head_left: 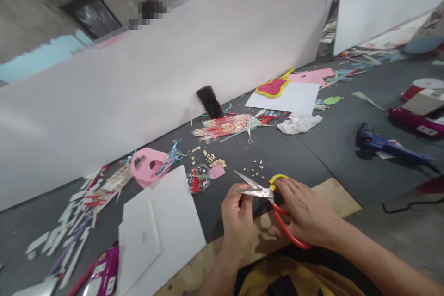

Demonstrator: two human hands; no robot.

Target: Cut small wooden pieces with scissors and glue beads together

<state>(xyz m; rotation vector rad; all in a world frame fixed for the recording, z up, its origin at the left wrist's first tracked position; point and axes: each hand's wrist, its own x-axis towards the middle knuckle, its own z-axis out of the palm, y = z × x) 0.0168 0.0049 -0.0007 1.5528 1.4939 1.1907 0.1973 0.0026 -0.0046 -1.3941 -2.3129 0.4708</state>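
My right hand (308, 210) grips a pair of scissors (265, 192) with one yellow and one red handle, blades spread and pointing left. Close under the lower blade is my left hand (237, 212), its fingers pinched together near the metal; whatever they hold is hidden or too small to name. Beyond the blades lie small beige pieces (256, 169) on the dark table. A round clear dish (198, 179) with small beads and a red item sits left of my hands, a pink square (218, 171) beside it.
White sheets (173, 222) and a pink cutout (151, 166) lie left. Wrapped sticks (225, 127), a propped phone (210, 101) and crumpled tissue (300, 124) stand farther back. A blue glue gun (391, 145) lies right. A white partition (166, 64) borders the table.
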